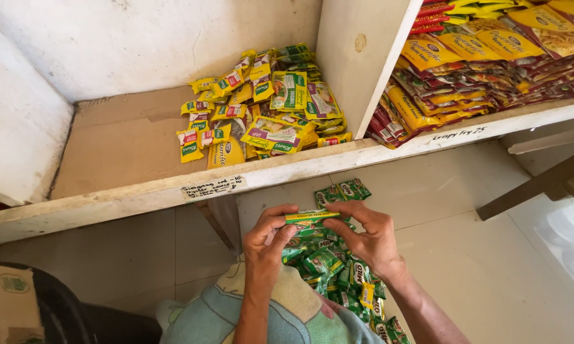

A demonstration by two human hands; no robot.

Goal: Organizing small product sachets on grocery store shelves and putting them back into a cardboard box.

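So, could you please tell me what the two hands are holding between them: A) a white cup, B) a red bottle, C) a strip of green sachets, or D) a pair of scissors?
C: the left hand and right hand pinch the top edge of a strip of green sachets that hangs below the wooden shelf.

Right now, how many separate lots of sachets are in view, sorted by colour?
yellow-and-green sachets, heaped in the left shelf bay: 1
red-and-yellow packets, stacked in the right shelf bay: 1
green sachets, bunched on the lap, with the top one pinched between left hand and right hand: 1
Total: 3 lots
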